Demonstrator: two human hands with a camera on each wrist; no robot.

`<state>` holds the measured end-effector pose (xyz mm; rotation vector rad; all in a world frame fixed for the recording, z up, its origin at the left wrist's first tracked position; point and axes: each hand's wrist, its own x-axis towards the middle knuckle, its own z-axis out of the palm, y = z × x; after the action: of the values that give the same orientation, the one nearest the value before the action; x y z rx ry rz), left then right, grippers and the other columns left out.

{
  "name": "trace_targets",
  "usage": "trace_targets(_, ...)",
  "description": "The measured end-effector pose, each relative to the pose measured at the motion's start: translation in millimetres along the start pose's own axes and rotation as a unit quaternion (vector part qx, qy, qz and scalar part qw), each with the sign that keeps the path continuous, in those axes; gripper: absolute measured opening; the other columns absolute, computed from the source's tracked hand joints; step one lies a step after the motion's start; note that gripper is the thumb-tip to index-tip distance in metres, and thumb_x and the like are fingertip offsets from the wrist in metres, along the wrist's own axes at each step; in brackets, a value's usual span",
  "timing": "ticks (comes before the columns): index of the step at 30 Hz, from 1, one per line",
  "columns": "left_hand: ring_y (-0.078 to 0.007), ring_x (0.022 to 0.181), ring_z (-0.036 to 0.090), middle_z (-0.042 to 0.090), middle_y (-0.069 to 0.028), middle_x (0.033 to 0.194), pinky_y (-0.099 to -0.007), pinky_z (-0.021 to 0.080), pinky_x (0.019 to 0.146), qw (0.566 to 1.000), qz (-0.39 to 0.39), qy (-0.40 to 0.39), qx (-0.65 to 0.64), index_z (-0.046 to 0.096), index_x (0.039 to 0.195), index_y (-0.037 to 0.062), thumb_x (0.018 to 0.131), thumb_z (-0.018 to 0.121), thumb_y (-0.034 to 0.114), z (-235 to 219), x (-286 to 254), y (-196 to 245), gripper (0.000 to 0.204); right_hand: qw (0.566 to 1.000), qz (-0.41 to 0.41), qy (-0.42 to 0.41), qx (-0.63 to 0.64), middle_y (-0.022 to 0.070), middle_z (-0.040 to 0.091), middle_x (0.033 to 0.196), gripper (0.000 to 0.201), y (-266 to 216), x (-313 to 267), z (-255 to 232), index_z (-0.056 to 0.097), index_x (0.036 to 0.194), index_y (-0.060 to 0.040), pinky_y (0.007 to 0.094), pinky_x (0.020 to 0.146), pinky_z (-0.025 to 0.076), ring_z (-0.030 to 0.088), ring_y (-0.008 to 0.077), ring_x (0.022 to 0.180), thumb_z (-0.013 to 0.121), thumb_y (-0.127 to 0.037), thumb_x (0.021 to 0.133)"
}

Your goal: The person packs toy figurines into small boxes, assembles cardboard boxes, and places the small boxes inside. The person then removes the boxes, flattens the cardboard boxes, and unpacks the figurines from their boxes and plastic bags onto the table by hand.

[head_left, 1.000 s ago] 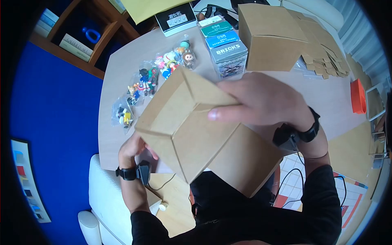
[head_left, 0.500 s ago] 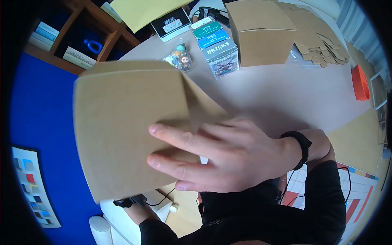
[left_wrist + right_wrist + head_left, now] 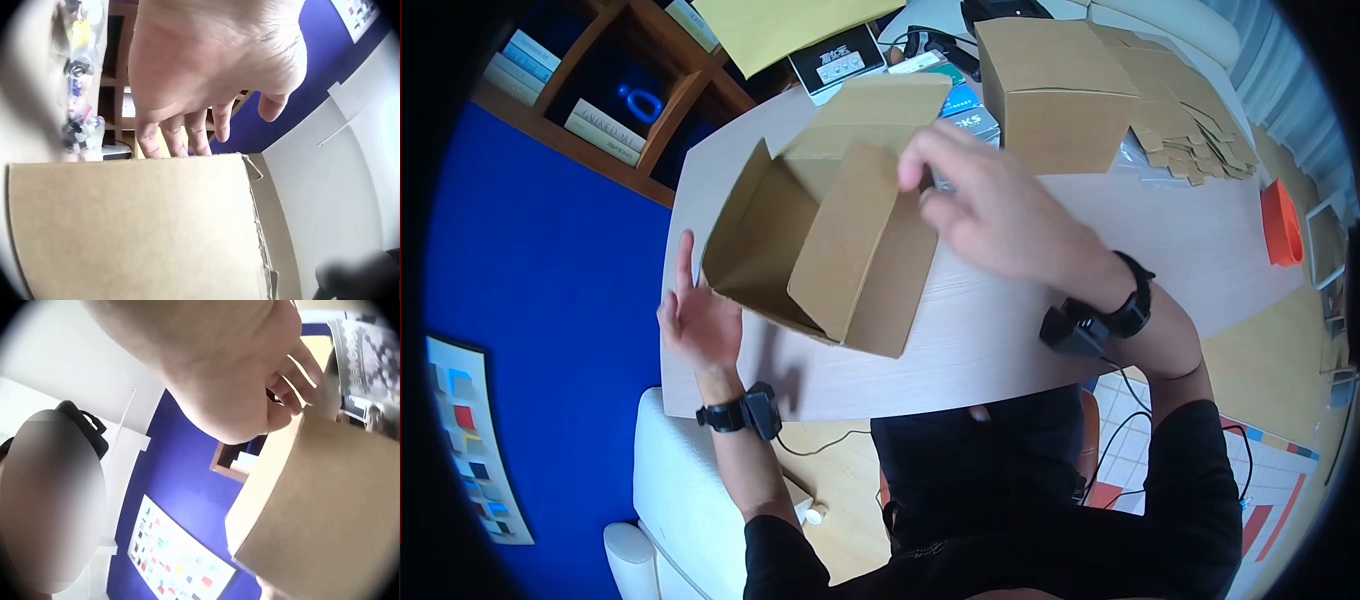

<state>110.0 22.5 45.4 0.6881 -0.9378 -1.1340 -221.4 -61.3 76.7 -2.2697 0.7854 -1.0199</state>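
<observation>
An open cardboard box (image 3: 760, 230) is at the middle of the table, its opening facing up and its flaps spread. My right hand (image 3: 1005, 210) is at the upper end of the right-hand flap (image 3: 845, 240), index finger and thumb curled at its edge. Left of the box, my left hand (image 3: 705, 325) has its palm up and fingers spread, holding nothing. In the left wrist view, those fingers reach up behind the edge of a cardboard panel (image 3: 131, 225). Bagged small figures (image 3: 81, 81) show in that view; the box hides them in the head view.
Several small product boxes (image 3: 975, 122) stand behind the open box. Another brown carton (image 3: 1055, 130) and flattened cardboard (image 3: 1190, 110) are at the back right. An orange container (image 3: 1280, 225) is near the right edge. A yellow sheet (image 3: 800, 25) juts in at the back.
The cardboard box has come down from a raised, turned position and now faces opening up. My left hand has come out from behind it. My right hand has shifted from its side to a flap.
</observation>
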Motion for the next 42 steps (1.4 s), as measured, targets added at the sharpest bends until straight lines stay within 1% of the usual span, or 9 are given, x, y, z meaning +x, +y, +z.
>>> trace_targets(5, -0.0352, 0.134, 0.04, 0.036, -0.0242, 0.147, -0.0463, 0.039, 0.108, 0.989, -0.068, -0.108, 0.077, 0.014, 0.153, 0.006, 0.081, 0.054, 0.072, -18.2, 50.1, -0.3, 0.105, 0.977, 0.043, 0.024, -0.207, 0.015, 0.055, 0.108, 0.019, 34.3, 9.2, -22.3, 0.053, 0.101, -0.0038, 0.041, 0.082, 0.045, 0.056, 0.0305, 0.1, 0.054, -0.001, 0.083)
trace_targets(7, -0.0359, 0.136, 0.037, 0.032, -0.0233, 0.149, -0.0482, 0.036, 0.11, 0.988, -0.068, -0.116, 0.07, 0.015, 0.153, 0.0073, 0.073, 0.058, 0.077, -18.5, 60.7, -4.6, 0.114, 0.953, -0.061, 0.083, -0.284, 0.0168, 0.058, 0.108, 0.034, 57.0, 9.1, -20.7, 0.058, 0.114, -0.0024, 0.0441, 0.085, 0.049, 0.057, 0.0342, 0.1, 0.058, -0.005, 0.079)
trace_targets(14, -0.0398, 0.14, 0.03, 0.023, -0.0289, 0.152, -0.0528, 0.031, 0.113, 0.991, 0.019, -0.111, 0.075, 0.012, 0.153, 0.0101, 0.052, 0.075, 0.078, 15.4, 55.6, -7.1, 0.137, 0.954, -0.038, 0.042, -0.295, 0.0139, 0.056, 0.121, 0.054, 55.9, 6.3, -11.3, 0.051, 0.13, -0.0044, 0.0413, 0.092, 0.048, 0.054, 0.0323, 0.109, 0.07, -0.012, 0.079)
trace_targets(19, -0.0358, 0.137, 0.038, 0.031, -0.0249, 0.15, -0.0439, 0.033, 0.113, 0.975, -0.013, -0.066, 0.213, 0.025, 0.151, 0.006, 0.055, 0.075, 0.037, 29.9, 40.8, -0.9, 0.112, 0.947, 0.051, -0.031, -0.316, 0.0147, 0.06, 0.116, 0.059, 32.3, 12.0, -13.0, 0.051, 0.129, -0.0061, 0.04, 0.089, 0.048, 0.057, 0.0325, 0.108, 0.074, -0.014, 0.076)
trace_targets(23, -0.0337, 0.131, 0.044, 0.04, -0.0224, 0.145, -0.0374, 0.033, 0.113, 0.981, 0.015, -0.047, 0.189, 0.024, 0.15, 0.0009, 0.056, 0.064, 0.031, 15.3, 43.5, -4.0, 0.107, 0.951, 0.002, -0.026, -0.308, 0.0144, 0.062, 0.105, 0.059, 32.2, 12.4, -21.5, 0.054, 0.13, -0.0119, 0.0371, 0.084, 0.049, 0.059, 0.0321, 0.092, 0.076, -0.011, 0.075)
trace_targets(30, -0.0313, 0.127, 0.047, 0.045, -0.02, 0.138, -0.0379, 0.035, 0.111, 0.999, 0.014, -0.007, 0.038, 0.031, 0.146, -0.0001, 0.061, 0.057, 0.027, 4.9, 52.8, -11.0, 0.093, 0.983, 0.112, 0.089, -0.114, -0.0002, 0.058, 0.086, 0.041, -13.8, 11.7, -66.7, 0.061, 0.123, -0.0048, 0.0212, 0.069, 0.046, 0.057, 0.0085, 0.084, 0.071, -0.012, 0.084)
trace_targets(34, -0.0236, 0.112, 0.058, 0.056, -0.0148, 0.121, -0.0328, 0.047, 0.095, 0.987, -0.021, -0.156, -0.041, 0.047, 0.13, 0.0022, 0.087, 0.044, 0.052, -27.2, 57.2, -17.4, 0.066, 0.957, 0.082, 0.277, -0.013, 0.0094, 0.065, 0.103, 0.046, -8.3, 15.2, -83.8, 0.054, 0.131, -0.002, 0.0223, 0.073, 0.051, 0.064, 0.0103, 0.084, 0.067, -0.016, 0.09)
trace_targets(39, -0.0224, 0.063, 0.061, 0.064, -0.0162, 0.069, -0.0287, 0.05, 0.065, 0.979, -0.077, -0.139, -0.129, 0.058, 0.065, -0.0033, 0.093, 0.029, 0.068, -16.1, 46.0, -12.4, 0.082, 0.918, -0.002, 0.317, 0.238, 0.0119, 0.063, 0.114, 0.046, 3.6, 23.8, -67.8, 0.041, 0.137, 0.0052, 0.0248, 0.086, 0.049, 0.062, 0.0127, 0.099, 0.055, -0.012, 0.098)
trace_targets(42, -0.0233, 0.062, 0.062, 0.065, -0.0173, 0.068, -0.0287, 0.051, 0.063, 0.968, -0.07, -0.18, -0.16, 0.06, 0.065, -0.0044, 0.096, 0.029, 0.065, -17.2, 45.0, -16.5, 0.082, 0.905, -0.039, 0.212, 0.367, 0.0113, 0.061, 0.118, 0.045, 3.7, 24.3, -58.9, 0.039, 0.138, 0.0053, 0.0265, 0.093, 0.045, 0.06, 0.0136, 0.105, 0.051, -0.012, 0.099)
